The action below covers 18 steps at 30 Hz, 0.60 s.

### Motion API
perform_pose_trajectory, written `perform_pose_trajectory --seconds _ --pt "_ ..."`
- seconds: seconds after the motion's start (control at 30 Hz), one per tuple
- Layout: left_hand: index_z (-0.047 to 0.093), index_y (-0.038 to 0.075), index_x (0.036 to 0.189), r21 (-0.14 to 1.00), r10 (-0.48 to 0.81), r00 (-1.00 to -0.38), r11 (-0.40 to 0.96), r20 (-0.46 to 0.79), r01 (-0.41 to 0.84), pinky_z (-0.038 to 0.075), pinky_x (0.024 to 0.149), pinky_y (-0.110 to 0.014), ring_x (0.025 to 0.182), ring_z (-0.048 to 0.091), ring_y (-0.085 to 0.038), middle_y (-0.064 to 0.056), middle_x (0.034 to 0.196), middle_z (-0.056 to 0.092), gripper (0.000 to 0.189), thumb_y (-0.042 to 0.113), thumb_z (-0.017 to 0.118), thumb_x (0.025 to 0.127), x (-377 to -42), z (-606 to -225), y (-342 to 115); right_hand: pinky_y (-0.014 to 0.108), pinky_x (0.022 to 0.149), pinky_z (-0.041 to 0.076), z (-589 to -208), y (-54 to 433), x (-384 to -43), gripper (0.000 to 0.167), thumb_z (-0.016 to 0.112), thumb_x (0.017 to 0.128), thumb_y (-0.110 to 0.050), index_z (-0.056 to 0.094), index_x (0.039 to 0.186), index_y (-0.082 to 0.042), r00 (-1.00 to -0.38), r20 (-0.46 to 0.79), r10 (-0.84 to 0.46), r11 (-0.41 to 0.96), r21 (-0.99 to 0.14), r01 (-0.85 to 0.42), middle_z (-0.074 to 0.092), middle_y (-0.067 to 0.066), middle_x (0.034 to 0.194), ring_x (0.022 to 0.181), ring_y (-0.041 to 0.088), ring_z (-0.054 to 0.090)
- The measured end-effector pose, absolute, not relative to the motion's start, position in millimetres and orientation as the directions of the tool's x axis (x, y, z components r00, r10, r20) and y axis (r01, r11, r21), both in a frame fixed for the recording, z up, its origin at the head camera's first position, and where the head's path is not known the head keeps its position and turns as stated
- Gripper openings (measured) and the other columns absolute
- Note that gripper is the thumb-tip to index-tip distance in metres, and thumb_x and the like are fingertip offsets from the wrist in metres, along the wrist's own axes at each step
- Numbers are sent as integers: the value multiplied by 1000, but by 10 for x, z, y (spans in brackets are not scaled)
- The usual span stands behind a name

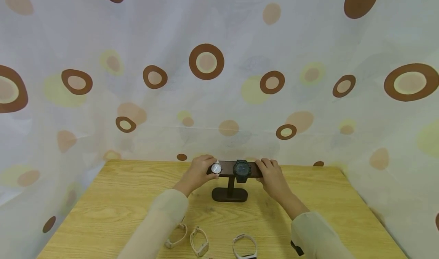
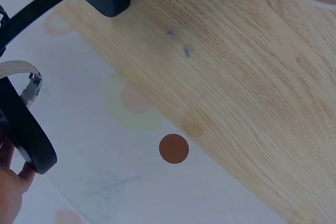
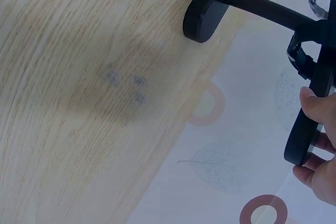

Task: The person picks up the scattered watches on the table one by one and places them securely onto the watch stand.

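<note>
While both forearms, in pale sleeves (image 1: 156, 221), reach forward and angle inward, the left hand (image 1: 199, 170) pinches the left end of the crossbar (image 1: 226, 168), fingers above and thumb below. The right hand (image 1: 273, 178) grips the opposite end likewise, wrist bent inward. Around the bar sit a light-faced watch (image 1: 216, 168), just beside the left hand, and a bulky dark watch (image 1: 242, 169), nearer the right. The dark stand (image 1: 230, 193) is upright on the wooden table (image 1: 113, 198), near its back edge. Toward the wearer lie two slim watches (image 1: 203, 248) and a pale band (image 1: 255, 247).
</note>
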<state>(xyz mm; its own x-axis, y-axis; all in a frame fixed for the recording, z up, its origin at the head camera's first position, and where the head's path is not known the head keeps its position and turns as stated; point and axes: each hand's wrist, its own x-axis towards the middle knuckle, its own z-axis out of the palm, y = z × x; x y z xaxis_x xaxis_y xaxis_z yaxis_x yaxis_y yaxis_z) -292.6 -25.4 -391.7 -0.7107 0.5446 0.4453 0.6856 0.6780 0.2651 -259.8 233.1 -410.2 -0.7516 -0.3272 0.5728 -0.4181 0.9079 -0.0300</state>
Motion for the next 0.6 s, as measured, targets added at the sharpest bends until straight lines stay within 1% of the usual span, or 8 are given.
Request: perform_pose_trajectory --seconds 0.13,0.27,0.47,0.6 --pt "62 -2 114 294 534 -732 683 423 668 47 92 -50 108 57 -32 -16 115 62 51 24 77 73 -2910 -3919 -224 50 82 49 -4107 2319 -2590 53 82 65 -3 58 113 1 -751 576 -322 909 -32 -415 57 19 107 95 38 52" --pt "62 -1 115 303 531 -735 682 421 666 46 91 -50 109 57 -32 -16 116 61 51 24 77 73 -2906 -3924 -212 50 82 49 -4106 2320 -2592 54 82 65 -2 58 113 1 -742 585 -328 908 -22 -419 57 19 106 95 38 52" --pt "63 0 113 276 538 -712 675 450 685 47 90 -49 107 58 -31 -15 114 63 50 25 77 72 -2902 -3924 -185 50 81 50 -4101 2316 -2580 53 81 66 -2 58 113 0 -746 581 -326 909 -23 -416 57 18 107 95 37 51" --pt "63 1 114 252 546 -704 679 455 689 47 91 -47 107 58 -30 -14 114 63 50 26 77 73 -2898 -3927 -158 50 80 50 -4107 2317 -2578 53 82 65 -2 58 112 1 -732 597 -327 907 -19 -421 57 19 106 94 38 51"
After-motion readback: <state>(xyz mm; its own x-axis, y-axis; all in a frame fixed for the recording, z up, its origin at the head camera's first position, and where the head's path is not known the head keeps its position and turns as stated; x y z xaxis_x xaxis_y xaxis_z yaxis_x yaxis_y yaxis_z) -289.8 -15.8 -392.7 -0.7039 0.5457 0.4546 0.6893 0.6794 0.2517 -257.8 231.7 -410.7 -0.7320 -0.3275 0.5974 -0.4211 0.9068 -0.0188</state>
